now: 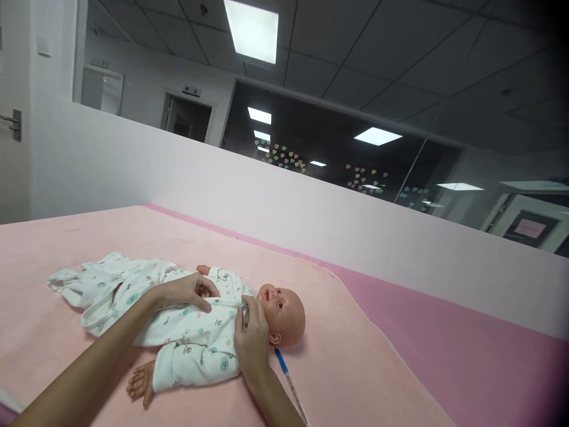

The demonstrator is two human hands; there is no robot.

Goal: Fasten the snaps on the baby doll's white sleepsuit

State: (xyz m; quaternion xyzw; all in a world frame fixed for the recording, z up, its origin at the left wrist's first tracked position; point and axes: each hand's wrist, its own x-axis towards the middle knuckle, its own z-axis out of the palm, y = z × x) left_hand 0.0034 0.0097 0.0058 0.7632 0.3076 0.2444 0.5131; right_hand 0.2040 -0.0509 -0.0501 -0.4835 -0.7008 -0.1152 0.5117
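Observation:
A baby doll (288,314) lies on its back, head to the right, dressed in a white baby romper (195,326) with small animal and dot prints. My left hand (189,292) rests over the chest, its bent fingers and thumb at the edge of the romper's front. Near the doll's chin, my right hand (252,332) has its fingers closed on the romper's collar. One doll hand (141,382) sticks out of the near sleeve, and the other (203,270) shows beyond my left hand. The romper's legs spread flat to the left.
A blue-capped thin stick (287,370), perhaps a thermometer, lies beside the doll's head, partly behind my right forearm. Under everything is a pale pink cloth (373,379) over a darker pink surface (444,332). A white low wall (275,207) with glass above runs behind.

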